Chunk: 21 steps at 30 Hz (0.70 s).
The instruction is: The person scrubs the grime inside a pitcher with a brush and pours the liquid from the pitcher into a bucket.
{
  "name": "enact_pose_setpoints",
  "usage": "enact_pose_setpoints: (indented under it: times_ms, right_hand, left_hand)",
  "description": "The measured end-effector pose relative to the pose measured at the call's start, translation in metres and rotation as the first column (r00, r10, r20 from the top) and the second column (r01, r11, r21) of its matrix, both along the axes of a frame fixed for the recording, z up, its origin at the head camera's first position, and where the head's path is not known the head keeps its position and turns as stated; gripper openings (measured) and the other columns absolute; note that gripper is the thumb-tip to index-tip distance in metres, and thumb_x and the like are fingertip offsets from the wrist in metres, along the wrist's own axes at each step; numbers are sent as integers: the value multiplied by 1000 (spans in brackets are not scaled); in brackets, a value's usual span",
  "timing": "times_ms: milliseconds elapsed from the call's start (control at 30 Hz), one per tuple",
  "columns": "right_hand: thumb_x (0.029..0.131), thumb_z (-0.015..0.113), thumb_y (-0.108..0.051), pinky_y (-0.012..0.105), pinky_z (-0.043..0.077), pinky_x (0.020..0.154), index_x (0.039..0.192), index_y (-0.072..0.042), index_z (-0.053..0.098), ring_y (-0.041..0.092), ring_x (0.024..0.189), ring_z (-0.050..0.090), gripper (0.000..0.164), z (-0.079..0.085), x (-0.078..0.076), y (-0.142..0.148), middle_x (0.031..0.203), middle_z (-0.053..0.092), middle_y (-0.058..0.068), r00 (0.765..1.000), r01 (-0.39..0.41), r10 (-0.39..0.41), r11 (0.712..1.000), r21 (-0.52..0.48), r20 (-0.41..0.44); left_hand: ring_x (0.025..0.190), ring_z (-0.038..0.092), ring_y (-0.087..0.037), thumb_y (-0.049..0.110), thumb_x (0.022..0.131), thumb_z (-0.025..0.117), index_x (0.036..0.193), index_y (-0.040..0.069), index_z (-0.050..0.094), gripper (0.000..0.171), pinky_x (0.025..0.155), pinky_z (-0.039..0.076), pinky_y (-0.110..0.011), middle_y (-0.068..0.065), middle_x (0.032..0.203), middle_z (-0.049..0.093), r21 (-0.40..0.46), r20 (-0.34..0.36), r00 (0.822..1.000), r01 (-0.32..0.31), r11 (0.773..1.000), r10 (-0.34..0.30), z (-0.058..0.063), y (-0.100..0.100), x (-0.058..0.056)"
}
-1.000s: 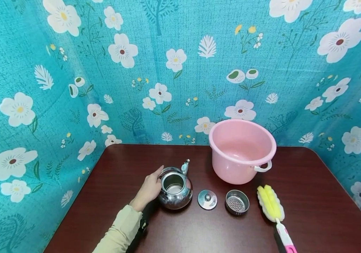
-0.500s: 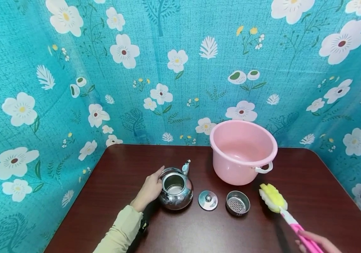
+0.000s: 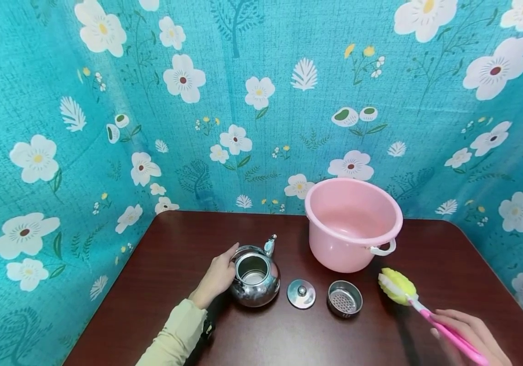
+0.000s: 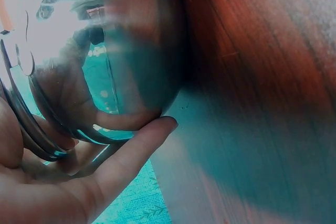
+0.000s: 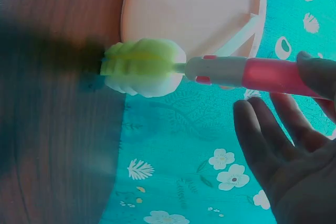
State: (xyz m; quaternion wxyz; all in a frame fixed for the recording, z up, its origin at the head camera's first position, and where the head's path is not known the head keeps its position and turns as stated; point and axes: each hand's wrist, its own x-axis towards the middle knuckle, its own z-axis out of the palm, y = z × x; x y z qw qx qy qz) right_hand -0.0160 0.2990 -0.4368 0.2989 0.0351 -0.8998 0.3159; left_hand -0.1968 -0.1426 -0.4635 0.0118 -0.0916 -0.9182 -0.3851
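A shiny steel teapot [image 3: 255, 287] stands lidless on the table, its spout pointing away to the back. My left hand [image 3: 218, 277] holds it by the handle at its left side; in the left wrist view the fingers wrap the handle [image 4: 31, 124] and the thumb [image 4: 149, 135] lies along the pot's body. At the right, a yellow and white sponge brush [image 3: 398, 286] slants off the table, its pink handle [image 5: 275, 76] pinched between the thumb and fingers of my right hand [image 3: 469, 333]. Its sponge head is near the pink tub.
The round steel lid [image 3: 301, 294] lies just right of the teapot. Beside it sits a perforated steel strainer cup [image 3: 345, 299]. A pink plastic tub [image 3: 341, 254] with a white handle stands at the back right. Flowered turquoise cloth [image 3: 261, 168] encloses the dark table [image 3: 188, 229].
My right hand has come in from the lower right and taken hold of the sponge brush's handle, lifting and turning it. The left hand and teapot stay in place.
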Motion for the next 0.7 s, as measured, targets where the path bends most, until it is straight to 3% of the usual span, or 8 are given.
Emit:
enact_pose_setpoints:
  times_ms: [33,233,300,400,533,633,700]
  right_hand:
    - [55,88,5,-7,34,78,98,-3,71,-19,98,40,47,0,0,-5,98,64,8,997,48,-44,997,54,-71]
    - [48,86,15,-6,35,82,100,0,69,-23,98,43,57,11,-6,-10,94,64,6,993,-36,45,996,84,-108]
    - [49,85,17,-6,36,81,101,0,69,-24,97,44,57,14,-6,-11,94,65,5,994,-27,35,997,75,-106]
    - [53,82,19,-5,37,78,102,0,69,-25,95,45,54,20,-4,-13,96,64,-5,994,22,-17,999,44,-111]
    - [58,78,22,-5,38,78,102,4,69,-25,93,46,48,33,-1,-15,104,55,-30,988,55,-55,998,-1,-148]
    - [61,75,24,-3,37,81,102,8,68,-24,93,47,44,47,1,-17,109,49,-38,981,67,-70,998,-19,-182]
    - [65,74,21,-4,36,79,103,7,69,-24,90,46,41,54,3,-21,106,48,-41,978,134,-142,989,-58,-153]
  left_hand:
    - [127,52,-28,-1,90,41,144,3,45,54,102,45,-45,-17,139,54,0,0,1000,-1,1000,1,0,0,0]
    - [127,52,-27,-1,90,41,144,4,44,54,102,46,-45,-17,138,55,-4,5,1000,-5,1000,5,-1,0,0]
    - [128,51,-28,-1,91,41,145,4,44,54,102,46,-45,-17,139,54,-4,9,1000,-2,1000,2,-1,0,0]
    - [128,51,-28,-1,91,40,145,3,43,54,101,46,-45,-17,140,54,1,15,1000,3,1000,-3,-1,0,1]
    - [128,52,-29,-2,91,41,144,3,44,53,100,46,-46,-18,139,54,1,5,1000,5,1000,-5,0,0,2]
    - [127,52,-29,-2,91,41,143,2,45,52,101,46,-46,-18,139,54,2,-8,1000,7,1000,-7,1,-1,1]
    - [127,53,-30,-3,91,41,143,1,45,52,100,46,-47,-19,138,54,0,-20,1000,12,1000,-12,0,-1,1]
